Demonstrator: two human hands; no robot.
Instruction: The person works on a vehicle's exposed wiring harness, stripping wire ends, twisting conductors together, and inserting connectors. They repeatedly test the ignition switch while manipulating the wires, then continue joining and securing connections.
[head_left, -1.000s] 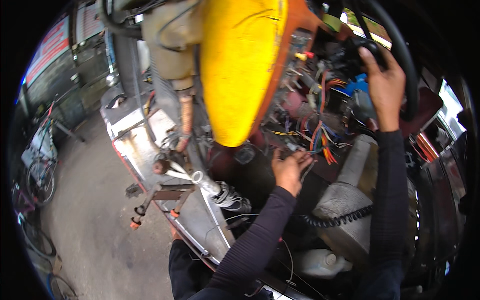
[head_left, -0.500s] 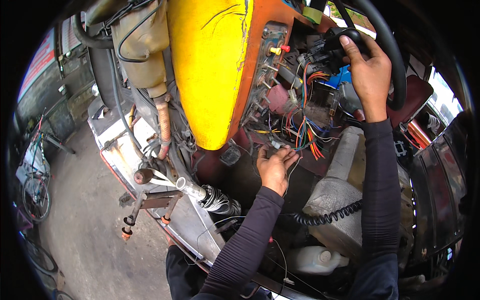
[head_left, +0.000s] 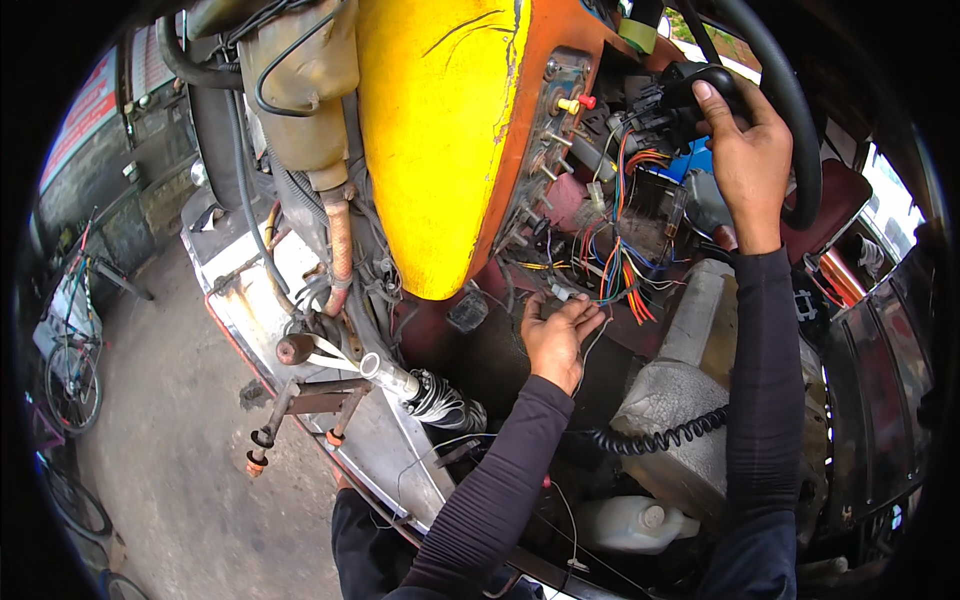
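My left hand (head_left: 556,342) pinches a small white wire connector (head_left: 563,293) in its fingertips, and thin wires trail from it. A loose bundle of coloured wires (head_left: 617,255) hangs just beyond those fingers. Higher up on the right, my right hand (head_left: 748,150) grips a black steering-column housing (head_left: 708,82), with the thumb on top and the other fingers partly hidden. The black steering wheel (head_left: 800,120) curves past on the right of that hand. Left of the wires is an orange panel with levers and knobs (head_left: 567,104).
A yellow body panel (head_left: 425,130) fills the upper middle. A coiled black cable (head_left: 665,432) crosses a grey engine cover (head_left: 665,400). Below lies a white jug (head_left: 640,524). A wire-wrapped shaft (head_left: 440,400) stands left of my forearm, and bicycles (head_left: 72,350) are at the far left.
The whole view has shifted slightly, so the scene sits a little farther right. Both hands keep their holds, on the connector and on the column housing.
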